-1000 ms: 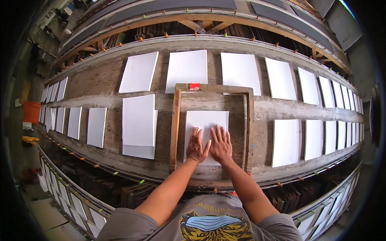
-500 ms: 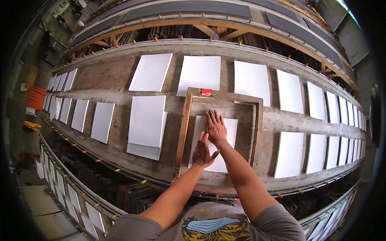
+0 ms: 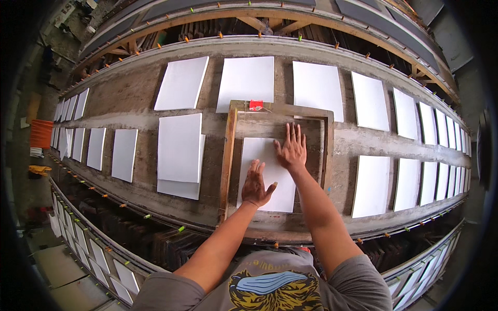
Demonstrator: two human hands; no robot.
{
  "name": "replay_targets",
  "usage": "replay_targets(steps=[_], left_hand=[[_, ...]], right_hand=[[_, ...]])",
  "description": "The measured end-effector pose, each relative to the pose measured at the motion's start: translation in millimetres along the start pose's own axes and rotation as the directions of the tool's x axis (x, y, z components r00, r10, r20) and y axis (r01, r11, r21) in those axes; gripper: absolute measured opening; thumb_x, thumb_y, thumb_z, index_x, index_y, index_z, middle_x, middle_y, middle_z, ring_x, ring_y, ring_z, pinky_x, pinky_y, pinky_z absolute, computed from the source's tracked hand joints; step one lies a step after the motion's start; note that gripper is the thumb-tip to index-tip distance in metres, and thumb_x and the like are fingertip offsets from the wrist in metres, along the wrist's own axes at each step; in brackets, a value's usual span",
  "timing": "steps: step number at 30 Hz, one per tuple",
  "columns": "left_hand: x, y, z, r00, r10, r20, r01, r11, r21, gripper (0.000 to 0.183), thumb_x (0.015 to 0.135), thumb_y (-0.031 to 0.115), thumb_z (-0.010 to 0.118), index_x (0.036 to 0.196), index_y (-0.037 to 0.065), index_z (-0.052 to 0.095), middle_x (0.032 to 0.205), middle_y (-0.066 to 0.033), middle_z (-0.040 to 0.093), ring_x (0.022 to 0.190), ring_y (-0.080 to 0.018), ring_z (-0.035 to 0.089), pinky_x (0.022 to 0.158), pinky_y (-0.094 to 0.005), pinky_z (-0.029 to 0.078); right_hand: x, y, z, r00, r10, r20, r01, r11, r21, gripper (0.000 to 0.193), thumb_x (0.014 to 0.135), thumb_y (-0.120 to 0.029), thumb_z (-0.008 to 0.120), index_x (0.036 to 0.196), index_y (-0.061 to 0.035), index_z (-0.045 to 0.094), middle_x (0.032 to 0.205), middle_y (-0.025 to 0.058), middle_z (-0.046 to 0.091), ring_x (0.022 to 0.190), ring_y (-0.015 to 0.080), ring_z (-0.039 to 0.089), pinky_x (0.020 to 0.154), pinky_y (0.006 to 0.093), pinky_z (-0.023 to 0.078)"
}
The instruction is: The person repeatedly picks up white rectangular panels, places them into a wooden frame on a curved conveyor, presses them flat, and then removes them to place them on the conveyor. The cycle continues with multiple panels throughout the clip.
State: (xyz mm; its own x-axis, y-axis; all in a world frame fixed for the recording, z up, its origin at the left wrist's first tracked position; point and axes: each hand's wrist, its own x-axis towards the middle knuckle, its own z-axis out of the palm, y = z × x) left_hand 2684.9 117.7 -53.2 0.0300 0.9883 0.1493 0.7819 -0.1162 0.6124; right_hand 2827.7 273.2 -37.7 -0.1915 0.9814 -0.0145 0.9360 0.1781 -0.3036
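A white sheet [image 3: 278, 199] lies within a wooden frame [image 3: 227, 166] on the long table, slightly askew to the frame's sides. My left hand [image 3: 257, 186] rests over the sheet's left half, palm down with its fingers and thumb apart. Farther up and to the right, my right hand [image 3: 292, 149] is flat and spread, over the sheet's upper right corner and the bare area beside it. Neither hand grips anything. Whether a mesh lies between my hands and the sheet, I cannot tell. A small red piece [image 3: 256, 105] sits on the frame's far bar.
White sheets in two rows cover much of the table [image 3: 124, 98]. Left of the frame, two stacked sheets [image 3: 179, 150] overlap. Small orange and green pegs line the table edges. Another long table [image 3: 249, 16] stands beyond, and a lower rack [image 3: 98, 259] is at the near left.
My hands have moved apart: the right one shifted right and spread its fingers, while the left stayed over the sheet and opened wider. The whole view has shifted slightly.
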Motion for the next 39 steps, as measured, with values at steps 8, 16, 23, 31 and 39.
replay_targets(steps=[8, 16, 23, 31, 39], left_hand=[[3, -2, 2, 1.000, 0.011, -0.015, -0.011, 1.000, 0.004, 0.084, 0.098, 0.056, 0.055, 0.154, 0.000, 0.029, 0.158, -0.0284, 0.033, 0.150, -0.0465, 0.028, 0.125, -0.0546, 0.023], [5, 6, -5, 0.999, 0.044, 0.018, -0.045, 0.996, 0.078, 0.080, 0.099, 0.055, 0.055, 0.152, -0.001, 0.033, 0.157, -0.0291, 0.035, 0.150, -0.0466, 0.030, 0.124, -0.0552, 0.024], [1, 6, -3, 0.999, 0.032, 0.017, -0.033, 0.998, 0.062, 0.089, 0.099, 0.071, 0.042, 0.152, -0.001, 0.034, 0.155, -0.0283, 0.036, 0.150, -0.0468, 0.028, 0.125, -0.0554, 0.022], [8, 2, -6, 0.997, 0.080, 0.021, -0.081, 0.996, 0.048, 0.084, 0.098, 0.063, 0.052, 0.149, -0.001, 0.037, 0.155, -0.0292, 0.036, 0.150, -0.0476, 0.028, 0.123, -0.0553, 0.024], [-7, 0, -10, 0.984, -0.014, 0.179, -0.022, 0.980, 0.196, 0.080, 0.104, 0.062, 0.038, 0.161, 0.007, 0.028, 0.171, -0.0153, 0.017, 0.159, -0.0344, 0.012, 0.128, -0.0503, 0.015]], right_hand=[[-77, -8, 5, 0.997, -0.022, 0.068, 0.024, 0.999, -0.027, 0.080, 0.102, -0.052, 0.046, 0.165, -0.0080, 0.021, 0.172, 0.0168, 0.017, 0.159, 0.0322, 0.015, 0.128, 0.0501, 0.012], [-111, -5, -2, 0.991, -0.123, 0.059, 0.119, 0.991, 0.067, 0.080, 0.101, -0.053, 0.049, 0.164, -0.0105, 0.024, 0.171, 0.0178, 0.020, 0.158, 0.0339, 0.017, 0.127, 0.0536, 0.014], [-53, -6, -5, 0.995, -0.062, 0.084, 0.059, 0.997, 0.046, 0.080, 0.102, -0.053, 0.045, 0.166, -0.0136, 0.017, 0.172, 0.0150, 0.014, 0.159, 0.0333, 0.012, 0.127, 0.0549, 0.015], [-67, -9, 11, 1.000, -0.027, -0.010, 0.027, 1.000, 0.016, 0.075, 0.104, -0.055, 0.043, 0.165, -0.0165, 0.023, 0.172, 0.0157, 0.017, 0.159, 0.0326, 0.013, 0.128, 0.0500, 0.013], [-167, -17, 7, 0.995, -0.022, 0.099, 0.020, 1.000, 0.014, 0.073, 0.103, -0.050, 0.044, 0.165, -0.0176, 0.023, 0.171, 0.0179, 0.016, 0.159, 0.0344, 0.014, 0.127, 0.0524, 0.013]])
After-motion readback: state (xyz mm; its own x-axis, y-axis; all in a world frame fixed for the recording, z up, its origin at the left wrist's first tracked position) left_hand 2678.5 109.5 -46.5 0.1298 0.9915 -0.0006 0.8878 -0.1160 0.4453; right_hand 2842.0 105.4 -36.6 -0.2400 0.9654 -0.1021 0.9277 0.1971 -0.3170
